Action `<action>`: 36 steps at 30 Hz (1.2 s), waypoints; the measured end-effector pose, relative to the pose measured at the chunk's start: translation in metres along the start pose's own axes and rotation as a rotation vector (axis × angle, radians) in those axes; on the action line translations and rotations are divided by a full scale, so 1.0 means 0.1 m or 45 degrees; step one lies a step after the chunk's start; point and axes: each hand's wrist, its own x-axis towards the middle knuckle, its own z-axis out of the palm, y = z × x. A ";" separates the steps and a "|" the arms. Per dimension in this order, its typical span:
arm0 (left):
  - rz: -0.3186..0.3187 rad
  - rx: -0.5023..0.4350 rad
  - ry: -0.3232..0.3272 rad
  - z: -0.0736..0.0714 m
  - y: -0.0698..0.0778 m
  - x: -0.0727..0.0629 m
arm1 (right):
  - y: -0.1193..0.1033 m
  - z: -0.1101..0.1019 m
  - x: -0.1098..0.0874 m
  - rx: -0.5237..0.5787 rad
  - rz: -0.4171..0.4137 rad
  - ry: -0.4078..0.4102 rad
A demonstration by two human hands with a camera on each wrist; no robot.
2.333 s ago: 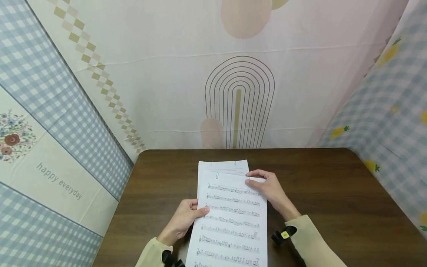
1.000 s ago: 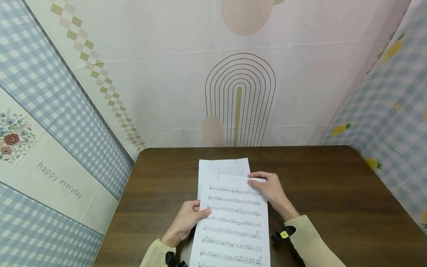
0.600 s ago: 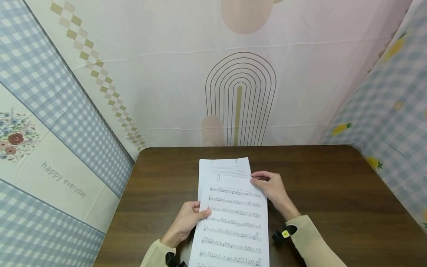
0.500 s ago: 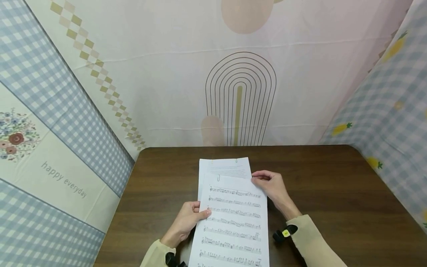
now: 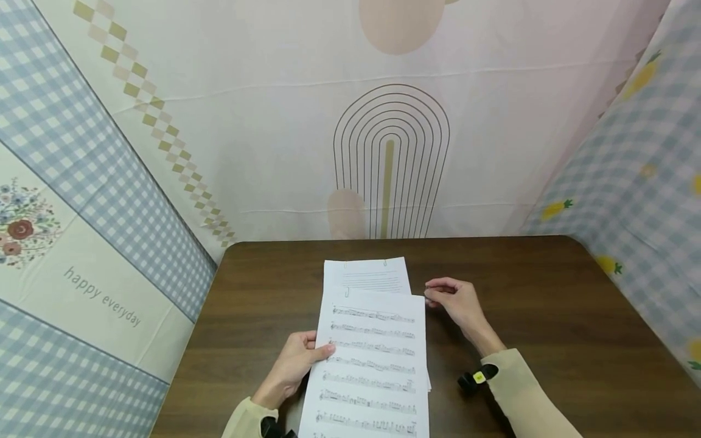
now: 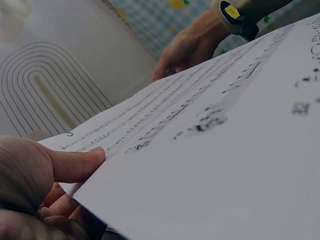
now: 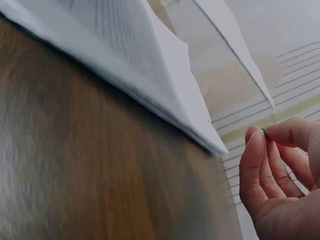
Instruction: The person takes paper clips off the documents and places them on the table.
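My left hand (image 5: 290, 368) holds sheet music (image 5: 372, 383) by its left edge, thumb on top and fingers beneath. The sheet is raised and tilted in the left wrist view, with a paper clip (image 5: 347, 292) near its upper left corner. Just right of the sheet's upper right corner, apart from it, is my right hand (image 5: 457, 307). Its thumb and index finger pinch a tiny paper clip (image 7: 264, 131), of which only a dark tip shows in the right wrist view. Beneath the sheet lies a paper stack (image 5: 366, 267) with ruled lines.
Two more clips sit on the stack's top edge, one of them a paper clip (image 5: 385, 263). The brown wooden table (image 5: 520, 292) ends at a patterned cloth backdrop (image 5: 274, 140). Checked cloths hang on the left and right.
My right hand has come off the sheet's upper right corner and moved right, pinching the small clip. The left hand has shifted the sheet slightly left, uncovering more of the stack.
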 end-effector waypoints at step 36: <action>0.016 -0.009 0.025 -0.04 -0.01 0.07 | 0.22 0.00 0.08 -0.707 -0.080 0.000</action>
